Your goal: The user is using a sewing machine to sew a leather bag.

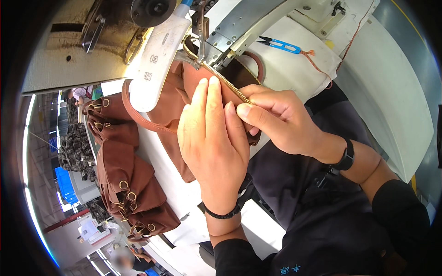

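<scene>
- Left hand, mid-frame: palm down, fingers stretched out and lying flat on the brown bag; pressing contact only, nothing clasped.
- Right hand, right of centre: thumb and bent forefinger pinch the edge of the gold-toothed zipper; thumb just beside the left hand's fingers.
- Bag sits centre to upper centre; its zipper runs slantwise from the right hand up to the metal foot of the sewing machine. Looped brown handle bows out at left.
- Blue-handled thread snips, upper right, lying on the pale surface, orange thread at the handle end.
- Heap of similar brown bags, left of frame, gold rings showing.
- White worktop, lower centre.
- Another person, lower left, well apart.
</scene>
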Available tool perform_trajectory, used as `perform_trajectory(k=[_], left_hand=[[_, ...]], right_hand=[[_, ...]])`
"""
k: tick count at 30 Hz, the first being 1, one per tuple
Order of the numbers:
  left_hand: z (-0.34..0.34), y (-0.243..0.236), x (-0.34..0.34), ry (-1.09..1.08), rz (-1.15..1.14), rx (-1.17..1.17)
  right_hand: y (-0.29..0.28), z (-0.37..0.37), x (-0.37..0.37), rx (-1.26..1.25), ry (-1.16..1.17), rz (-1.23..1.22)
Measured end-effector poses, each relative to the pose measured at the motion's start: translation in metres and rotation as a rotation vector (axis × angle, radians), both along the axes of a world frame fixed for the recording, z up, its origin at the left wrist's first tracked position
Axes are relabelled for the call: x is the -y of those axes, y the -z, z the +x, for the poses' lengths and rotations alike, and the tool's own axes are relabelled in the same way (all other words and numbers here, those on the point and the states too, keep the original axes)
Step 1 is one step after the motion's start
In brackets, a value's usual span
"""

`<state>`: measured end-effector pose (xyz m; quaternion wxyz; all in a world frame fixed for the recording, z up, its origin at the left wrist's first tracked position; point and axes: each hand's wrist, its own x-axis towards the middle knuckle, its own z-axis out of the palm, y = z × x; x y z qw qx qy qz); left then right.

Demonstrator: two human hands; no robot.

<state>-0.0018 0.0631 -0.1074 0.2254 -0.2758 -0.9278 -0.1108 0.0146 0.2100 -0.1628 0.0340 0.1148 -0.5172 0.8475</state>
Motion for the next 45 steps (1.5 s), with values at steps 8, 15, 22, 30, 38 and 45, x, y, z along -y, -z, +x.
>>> perform_trajectory(k=[8,15,22,30,38,45], left_hand=[[-0.022,0.014,0.008,0.055,0.078,-0.121],[-0.041,0.03,0.012,0.138,0.347,-0.255],[-0.057,0.028,0.014,0.12,0.415,-0.214],[-0.049,0.03,0.017,0.098,0.418,-0.168],[-0.035,0.04,0.019,0.165,0.252,-0.227],[-0.019,0.034,0.005,0.098,0.334,-0.167]], right_hand=[[0.002,-0.016,0.005,-0.005,0.003,0.009],[0.001,-0.036,0.011,-0.009,0.049,0.058],[0.001,-0.056,0.019,0.034,0.064,0.067],[-0.005,-0.061,0.017,0.065,0.137,0.21],[-0.014,-0.066,0.009,0.236,0.021,0.378],[-0.023,-0.065,0.002,0.267,-0.038,0.375]])
